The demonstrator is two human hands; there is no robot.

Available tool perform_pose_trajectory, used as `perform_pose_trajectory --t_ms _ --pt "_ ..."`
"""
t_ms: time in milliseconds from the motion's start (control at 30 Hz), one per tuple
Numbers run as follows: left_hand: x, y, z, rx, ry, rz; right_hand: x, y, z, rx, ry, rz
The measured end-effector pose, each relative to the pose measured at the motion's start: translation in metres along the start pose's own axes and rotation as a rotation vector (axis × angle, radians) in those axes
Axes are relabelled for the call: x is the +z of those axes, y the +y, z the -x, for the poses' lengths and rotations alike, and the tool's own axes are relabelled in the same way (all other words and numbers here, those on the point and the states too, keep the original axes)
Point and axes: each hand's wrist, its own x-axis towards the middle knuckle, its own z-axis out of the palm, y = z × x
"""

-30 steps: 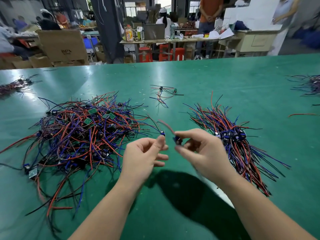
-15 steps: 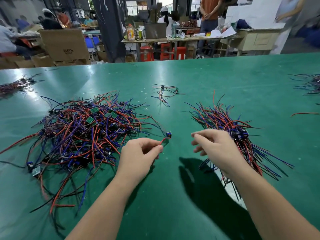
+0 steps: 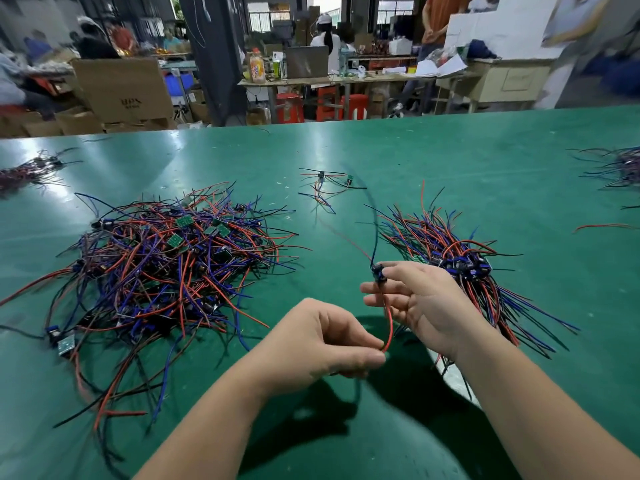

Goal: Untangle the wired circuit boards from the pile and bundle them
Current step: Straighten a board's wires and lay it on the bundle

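Note:
A tangled pile (image 3: 166, 268) of red, blue and black wires with small green circuit boards lies on the green table at the left. An aligned bundle (image 3: 460, 268) of the same wired boards lies at the right. Between them, above the table, my right hand (image 3: 422, 303) pinches a single wired board (image 3: 378, 273) at its dark component, with blue and black wires rising from it. Its red wire (image 3: 389, 323) hangs down to my left hand (image 3: 325, 344), which pinches the wire's lower end.
A small loose wired piece (image 3: 325, 183) lies further back in the middle. More wire heaps sit at the far left edge (image 3: 24, 173) and far right edge (image 3: 620, 168). A lone red wire (image 3: 602, 226) lies at the right. Behind the table are people, boxes and benches.
My left hand drew back toward me, now pinching the red wire's end. My right hand lifted off the right bundle and now holds the board that the left hand's wire carried.

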Motion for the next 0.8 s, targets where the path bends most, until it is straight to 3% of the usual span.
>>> perform_pose_trajectory --t_ms 67,133,200,300,467,567,800 --pt "-0.001 0.003 -0.001 -0.065 0.075 0.027 0.001 -0.001 0.001 -0.019 -0.073 -0.025" --pt "-0.003 0.004 -0.005 -0.108 0.256 0.092 0.002 0.0 0.003 -0.039 -0.147 -0.032" --pt "-0.005 0.002 -0.008 -0.081 0.376 0.16 0.004 0.002 0.005 -0.049 -0.23 -0.027" --pt "-0.003 0.0 -0.008 -0.027 0.409 0.262 0.009 0.009 0.008 -0.047 -0.325 0.008" --pt "0.001 -0.001 -0.011 -0.094 0.481 0.389 0.01 0.019 0.004 -0.163 -0.21 0.297" --pt "-0.002 0.0 -0.011 -0.145 0.446 0.39 0.007 0.017 0.001 -0.227 -0.085 0.335" --pt "-0.001 0.004 -0.003 -0.227 0.208 0.345 0.004 0.011 0.003 -0.075 -0.272 0.134"
